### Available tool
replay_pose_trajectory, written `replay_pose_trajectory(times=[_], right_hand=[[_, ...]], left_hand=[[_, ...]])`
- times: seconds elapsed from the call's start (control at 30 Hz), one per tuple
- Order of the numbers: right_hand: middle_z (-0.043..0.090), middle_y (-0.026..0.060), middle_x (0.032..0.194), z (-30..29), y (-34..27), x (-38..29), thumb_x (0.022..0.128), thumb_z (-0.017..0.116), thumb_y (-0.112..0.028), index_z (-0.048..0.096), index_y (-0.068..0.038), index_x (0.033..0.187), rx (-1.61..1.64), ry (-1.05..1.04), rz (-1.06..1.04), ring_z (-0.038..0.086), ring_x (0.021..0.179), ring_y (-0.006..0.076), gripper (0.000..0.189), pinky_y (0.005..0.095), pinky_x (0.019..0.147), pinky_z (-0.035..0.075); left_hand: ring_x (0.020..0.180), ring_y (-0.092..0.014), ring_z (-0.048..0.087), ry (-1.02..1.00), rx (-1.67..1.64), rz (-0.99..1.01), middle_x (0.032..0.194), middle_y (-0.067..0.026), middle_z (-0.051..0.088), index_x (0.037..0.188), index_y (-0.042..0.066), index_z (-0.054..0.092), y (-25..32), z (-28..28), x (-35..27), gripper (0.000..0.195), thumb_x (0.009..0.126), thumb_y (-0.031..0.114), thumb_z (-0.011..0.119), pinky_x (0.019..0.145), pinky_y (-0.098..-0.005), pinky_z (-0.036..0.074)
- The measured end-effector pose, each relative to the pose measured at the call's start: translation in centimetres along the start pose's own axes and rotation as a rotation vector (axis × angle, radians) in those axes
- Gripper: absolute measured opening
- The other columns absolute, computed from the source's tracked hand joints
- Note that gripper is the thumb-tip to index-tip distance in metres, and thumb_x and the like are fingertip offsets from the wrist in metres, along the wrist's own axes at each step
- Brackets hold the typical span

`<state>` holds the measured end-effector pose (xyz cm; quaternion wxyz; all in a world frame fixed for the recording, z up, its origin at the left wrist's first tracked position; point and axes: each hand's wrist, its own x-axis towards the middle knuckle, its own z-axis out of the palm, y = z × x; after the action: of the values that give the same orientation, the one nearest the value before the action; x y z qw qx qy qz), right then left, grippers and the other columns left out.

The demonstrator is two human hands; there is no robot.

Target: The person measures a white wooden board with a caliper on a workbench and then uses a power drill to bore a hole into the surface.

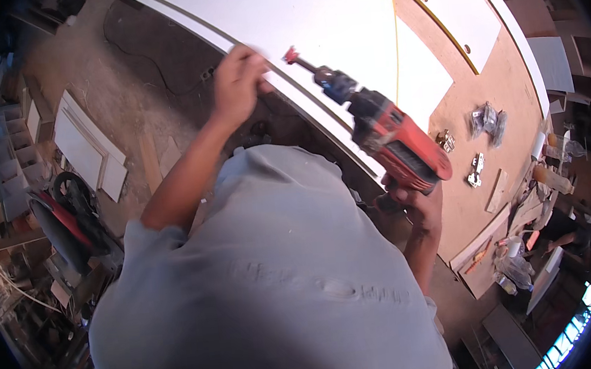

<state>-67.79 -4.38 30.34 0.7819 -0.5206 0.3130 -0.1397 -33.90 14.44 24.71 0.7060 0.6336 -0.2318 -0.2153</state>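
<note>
My right hand (417,203) is closed round the handle of a red and black power drill (402,143). A bit with a red tip (291,55) points to the upper left, over a large white panel (333,12). At the panel's near edge is my left hand (240,81), slightly blurred, its fingers bent close to a long thin grey strip (314,94) lying along that edge. Whether those fingers touch or grip the strip cannot be told. Metal hinges (476,170) and small plastic bags (489,123) lie on the brown board to the right of the drill.
A white panel with round holes and a yellow edge (449,13) lies farther across the worktop. Plastic bottles (553,179) and wood scraps crowd its right end. White boards (89,144) and a red and black machine (69,220) stand at the left. A cable (150,65) runs across the floor.
</note>
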Motion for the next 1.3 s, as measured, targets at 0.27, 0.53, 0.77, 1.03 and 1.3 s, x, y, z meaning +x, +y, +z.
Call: replay_pose_trajectory(times=[0.27,0.53,0.77,1.03,1.3], right_hand=[[0.076,0.0119,0.095,4.1,-1.9,-1.3,0.074,0.080,-0.022,0.059,0.004,0.132,-0.226,0.089,0.181,0.072,0.079,0.0176,0.067,0.0264,0.064,0.056],[0.072,0.0188,0.113,5.8,-5.3,-4.0,0.074,0.074,-0.018,0.054,0.005,0.139,-0.205,0.320,0.240,0.073,0.090,0.0240,0.072,0.0342,0.072,0.061],[0.072,0.0235,0.120,-0.5,-7.4,-4.8,0.074,0.078,-0.019,0.053,0.007,0.142,-0.299,0.252,0.195,0.074,0.091,0.0243,0.077,0.0333,0.070,0.061],[0.075,0.0150,0.095,-7.3,-10.8,-3.0,0.076,0.076,-0.016,0.057,0.004,0.134,-0.537,0.044,0.229,0.070,0.076,0.0169,0.064,0.0271,0.064,0.055],[0.075,0.0139,0.098,-9.9,-11.5,0.5,0.078,0.078,-0.014,0.058,0.003,0.129,-0.706,-0.167,0.252,0.069,0.077,0.0134,0.057,0.0265,0.065,0.054]], left_hand=[[0.104,-0.046,0.068,0.099,1.268,-0.511,0.107,-0.0243,0.071,0.118,0.002,0.060,-15.6,-29.4,-21.1,0.020,0.104,0.015,0.056,0.087,-0.0538,0.052],[0.104,-0.050,0.068,0.121,1.196,-0.486,0.108,-0.0310,0.071,0.110,-0.004,0.063,-20.7,-27.6,-14.3,0.018,0.101,0.006,0.051,0.091,-0.0551,0.054],[0.100,-0.048,0.069,0.103,0.743,-0.723,0.100,-0.0272,0.071,0.106,-0.006,0.064,-21.0,-20.4,-16.2,0.025,0.105,0.017,0.052,0.090,-0.0519,0.055],[0.105,-0.047,0.068,0.037,1.039,-0.488,0.100,-0.0253,0.072,0.109,0.000,0.067,-24.3,-10.2,-25.5,0.019,0.101,0.010,0.053,0.090,-0.0506,0.054],[0.061,-0.008,0.047,0.128,-0.062,-0.673,0.071,0.0019,0.053,0.102,0.007,0.066,-9.6,10.5,-17.9,0.030,0.111,0.032,0.053,0.052,-0.0258,0.037]])
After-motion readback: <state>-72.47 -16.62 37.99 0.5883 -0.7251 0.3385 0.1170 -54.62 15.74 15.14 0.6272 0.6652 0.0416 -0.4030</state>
